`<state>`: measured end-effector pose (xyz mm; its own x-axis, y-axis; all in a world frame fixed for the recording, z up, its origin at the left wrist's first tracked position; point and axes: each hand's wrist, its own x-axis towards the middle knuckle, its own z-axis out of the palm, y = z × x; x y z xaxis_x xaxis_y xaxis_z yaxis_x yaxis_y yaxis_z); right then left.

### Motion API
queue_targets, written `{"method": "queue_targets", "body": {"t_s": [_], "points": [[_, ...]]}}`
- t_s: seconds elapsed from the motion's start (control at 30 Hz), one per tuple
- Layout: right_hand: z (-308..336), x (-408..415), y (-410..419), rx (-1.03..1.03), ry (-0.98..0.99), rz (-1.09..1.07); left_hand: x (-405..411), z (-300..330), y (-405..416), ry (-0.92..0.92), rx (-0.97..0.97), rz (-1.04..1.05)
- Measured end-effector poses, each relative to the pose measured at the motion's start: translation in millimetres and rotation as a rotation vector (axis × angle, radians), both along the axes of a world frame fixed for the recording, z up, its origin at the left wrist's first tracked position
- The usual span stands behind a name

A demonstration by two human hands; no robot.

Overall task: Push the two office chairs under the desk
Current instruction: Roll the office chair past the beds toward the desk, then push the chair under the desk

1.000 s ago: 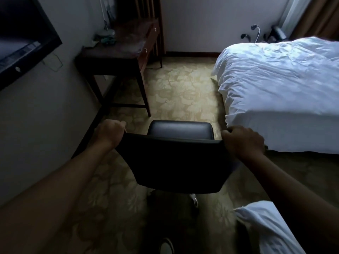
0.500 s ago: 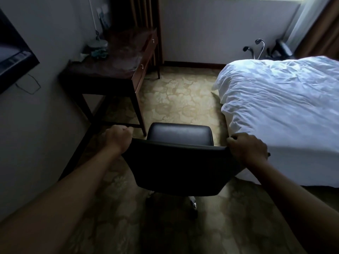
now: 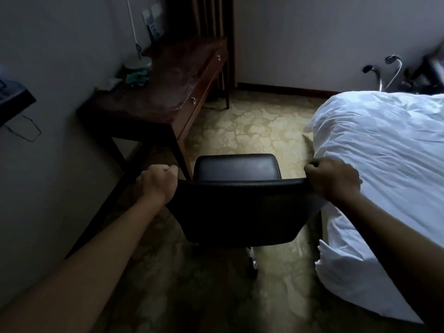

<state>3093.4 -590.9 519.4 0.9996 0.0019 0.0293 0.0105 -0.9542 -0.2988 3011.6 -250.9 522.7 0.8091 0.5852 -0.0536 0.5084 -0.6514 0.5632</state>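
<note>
- Black leather covers the office chair (image 3: 240, 207), which stands on the patterned carpet (image 3: 245, 126) in the head view, its backrest nearest the camera and its seat pointing away toward the far wall.
- Left hand (image 3: 157, 182) is closed in a fist over the left top corner of the backrest, knuckles up, forearm stretching back toward the camera.
- Right hand (image 3: 332, 179) is curled around the right top corner of the same backrest, fingers wrapped over the edge, gripping it.
- Dark wooden desk (image 3: 153, 97) stands against the left wall, ahead and to the left of the chair; its near front leg comes down just beside the left hand and the seat's left front corner. The chair is outside the desk, not under it.
- Two small round drawer pulls show on the desk's front face, and a few small items sit at its wall side, too dim to make out.
- White bed (image 3: 384, 164) fills the right side; its rumpled duvet hangs just beside the right hand and the chair's right edge.
- One chair caster (image 3: 252, 263) shows below the backrest on the carpet.
- Second chair (image 3: 425, 75), dark with curved chrome armrests, shows partly behind the bed at the far right wall, well apart from the desk.
</note>
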Motion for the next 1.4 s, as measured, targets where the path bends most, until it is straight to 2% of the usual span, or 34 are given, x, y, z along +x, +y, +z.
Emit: {"method": "queue_targets", "body": {"t_s": [0.1,0.23,0.47,0.6,1.0,1.1,1.27,1.4], "points": [[2,74,-18,-0.015,-0.008,0.056,47,-1,-27,0.011,0.069,0.036],[-6,150,-40,-0.15,-0.091,0.105,95,-8,-55,0.046,0.132,0.045],[3,276,-51,-0.171,-0.04,0.131,191,-7,-82,0.311,0.185,0.025],[4,341,-62,-0.189,-0.068,0.166,241,-8,-103,0.367,0.159,-0.011],[17,529,-84,-0.302,0.029,0.405,365,-7,-198,0.271,0.02,-0.03],[24,575,-79,-0.431,0.1,0.517,391,-11,-222,0.213,-0.008,-0.021],[15,636,-66,-0.484,0.127,0.683,416,-11,-264,0.074,0.013,0.08],[9,661,-52,-0.383,0.068,0.919,439,-10,-294,0.045,0.015,0.243]]}}
